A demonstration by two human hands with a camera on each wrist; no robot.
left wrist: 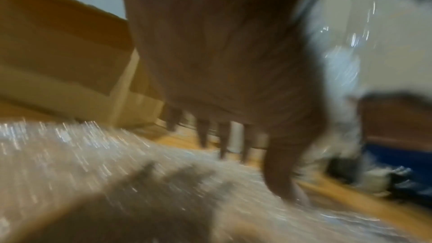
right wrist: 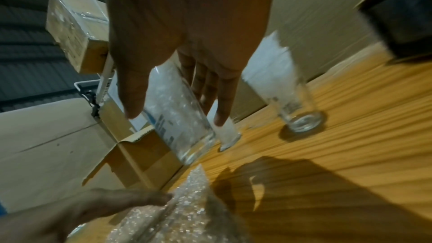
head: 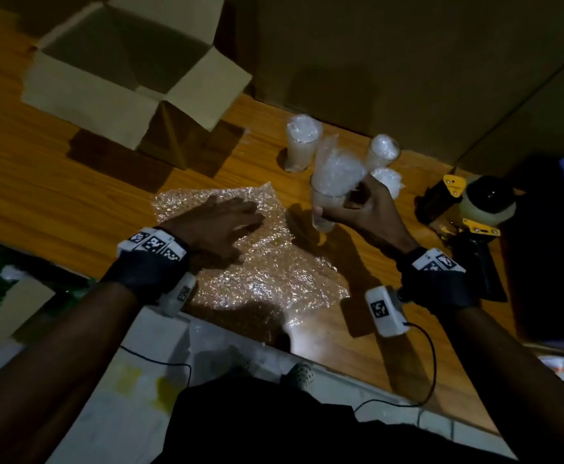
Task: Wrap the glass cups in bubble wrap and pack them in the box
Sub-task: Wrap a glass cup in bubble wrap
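A sheet of bubble wrap (head: 260, 262) lies spread on the wooden table (head: 73, 195). My left hand (head: 220, 222) rests flat on it with the fingers straight. My right hand (head: 350, 205) grips a tall glass cup (head: 330, 202) stuffed with bubble wrap and holds it tilted just above the sheet's right edge. In the right wrist view the same glass cup (right wrist: 177, 110) sits between thumb and fingers. Other stuffed glass cups (head: 302, 142) stand behind it, one further right (head: 382, 150). The open cardboard box (head: 123, 72) stands at the far left.
A yellow and black tape dispenser (head: 468, 212) lies at the right of the table. Large cardboard panels (head: 407, 61) stand behind the cups. A dark object (head: 548, 246) occupies the right edge. The table's near edge runs just below the bubble wrap.
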